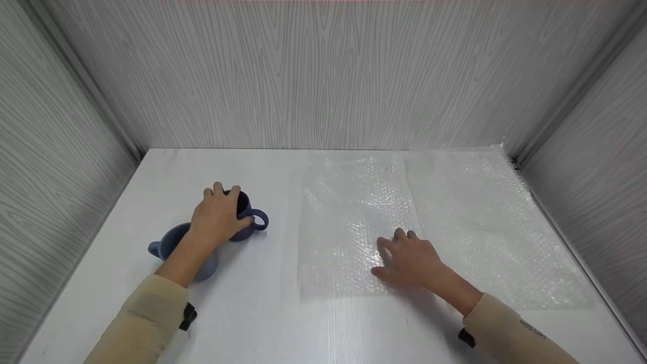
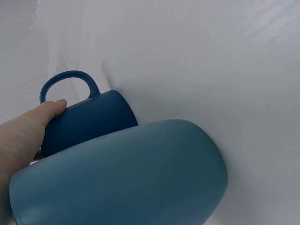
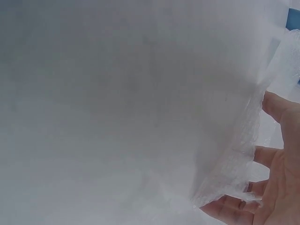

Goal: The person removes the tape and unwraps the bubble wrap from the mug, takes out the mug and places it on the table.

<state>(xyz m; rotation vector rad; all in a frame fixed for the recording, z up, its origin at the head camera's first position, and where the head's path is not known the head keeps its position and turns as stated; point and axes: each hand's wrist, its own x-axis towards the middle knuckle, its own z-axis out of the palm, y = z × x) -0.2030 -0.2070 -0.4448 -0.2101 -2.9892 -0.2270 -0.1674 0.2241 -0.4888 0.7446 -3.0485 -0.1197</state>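
My left hand (image 1: 215, 215) grips a dark blue mug (image 1: 244, 233) from above, fingers over its rim and thumb by the handle, which points right. In the left wrist view the thumb lies along the side of this mug (image 2: 96, 122). A larger, lighter blue mug (image 1: 207, 268) stands under my left wrist, its handle to the left. Over the clear bubble wrap (image 1: 343, 242), my right hand (image 1: 409, 260) has its fingers spread and slightly bent. The right wrist view shows its fingertips at an edge of the wrap (image 3: 234, 150).
The bubble wrap lies flat across the right half of the white table (image 1: 258, 313), with a lengthwise edge or seam (image 1: 412, 192) down it. Grey wood-grain panels (image 1: 323, 76) enclose the back and both sides.
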